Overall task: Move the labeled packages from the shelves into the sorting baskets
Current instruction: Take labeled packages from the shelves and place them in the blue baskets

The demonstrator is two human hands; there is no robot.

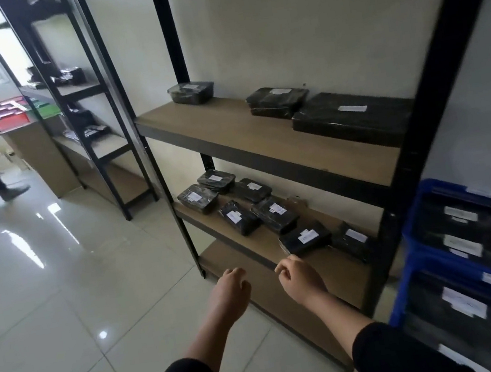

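- My left hand (pixel 230 288) and right hand (pixel 297 277) hung loosely curled, holding nothing.
- I was reaching; next, I judged, came gripping the nearest package (pixel 305 237).

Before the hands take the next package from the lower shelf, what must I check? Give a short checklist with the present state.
1. Left hand holds nothing: ok.
2. Right hand holds nothing: ok.
3. Nearest package lies near the lower shelf front edge, label up: ok.
4. Nothing stacked on that package: ok.
5. Blue basket beside the rack has free room: cannot tell, it looks filled.
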